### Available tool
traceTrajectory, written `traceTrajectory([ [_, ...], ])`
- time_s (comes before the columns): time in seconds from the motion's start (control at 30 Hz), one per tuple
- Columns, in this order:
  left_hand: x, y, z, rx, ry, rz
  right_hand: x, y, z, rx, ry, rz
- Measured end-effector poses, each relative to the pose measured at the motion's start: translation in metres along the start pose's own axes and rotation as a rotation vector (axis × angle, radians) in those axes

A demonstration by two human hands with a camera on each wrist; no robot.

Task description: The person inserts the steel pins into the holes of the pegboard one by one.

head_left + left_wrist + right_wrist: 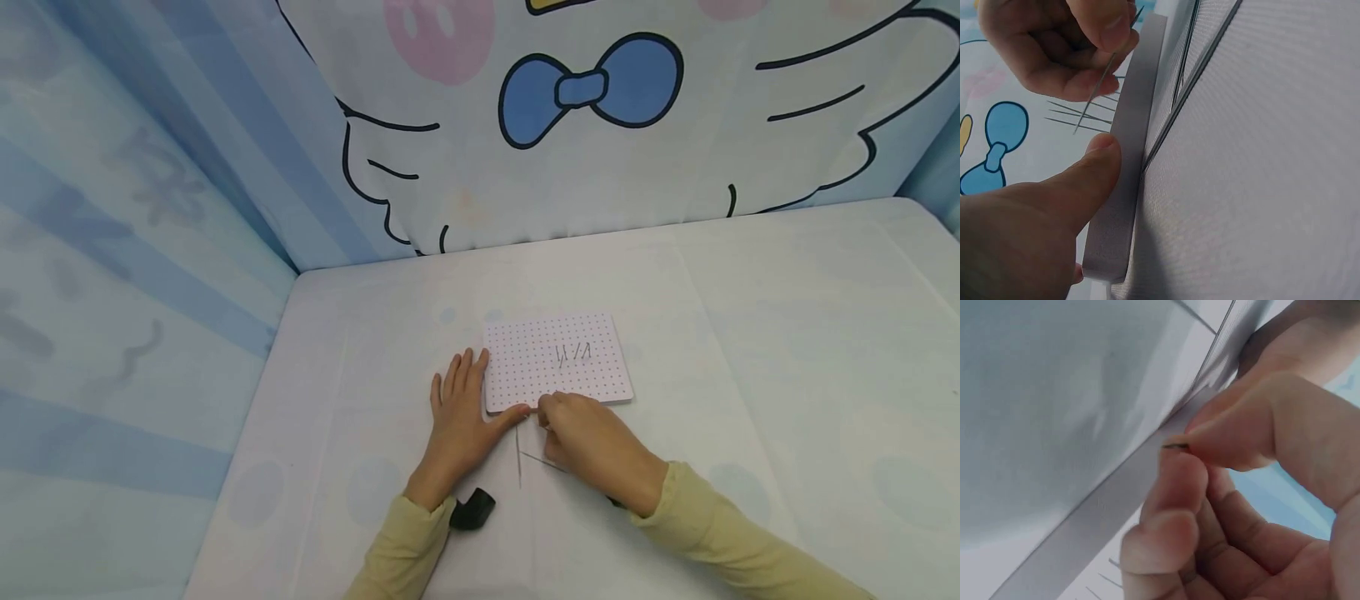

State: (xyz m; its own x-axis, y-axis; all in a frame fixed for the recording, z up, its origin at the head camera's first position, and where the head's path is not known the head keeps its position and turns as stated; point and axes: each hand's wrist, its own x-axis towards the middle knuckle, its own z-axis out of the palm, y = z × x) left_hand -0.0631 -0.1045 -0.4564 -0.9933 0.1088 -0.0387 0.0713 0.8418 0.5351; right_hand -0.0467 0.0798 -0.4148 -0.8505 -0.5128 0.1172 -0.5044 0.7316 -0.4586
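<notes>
A white board (517, 367) dotted with rows of small holes lies on the table. Several thin metal pins (576, 353) stand up from its right half. My left hand (463, 429) rests against the board's left side, fingers straight, with the thumb pressed along the near edge. At that same edge, my right hand (596, 446) pinches another thin metal pin (1094, 94) between thumb and fingertips. In the left wrist view this pin slants in front of the standing ones. Only a short bit of it shows in the right wrist view.
Two loose pins, one pointing toward me (518, 467) and one slanting (542, 460), lie on the white tablecloth (360, 375) before the board. A dark device (472, 508) sits at the left cuff. Printed curtains (465, 183) hang behind and to the left.
</notes>
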Motion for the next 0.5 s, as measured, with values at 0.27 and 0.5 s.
traceTrajectory([
  [0.27, -0.001, 0.001, -0.001, -0.014, 0.008, 0.013, -0.002, 0.008, -0.006, 0.013, 0.079, -0.049],
  [0.5, -0.001, 0.0, -0.001, -0.013, 0.007, 0.013, -0.003, 0.016, -0.016, 0.059, 0.084, -0.026],
])
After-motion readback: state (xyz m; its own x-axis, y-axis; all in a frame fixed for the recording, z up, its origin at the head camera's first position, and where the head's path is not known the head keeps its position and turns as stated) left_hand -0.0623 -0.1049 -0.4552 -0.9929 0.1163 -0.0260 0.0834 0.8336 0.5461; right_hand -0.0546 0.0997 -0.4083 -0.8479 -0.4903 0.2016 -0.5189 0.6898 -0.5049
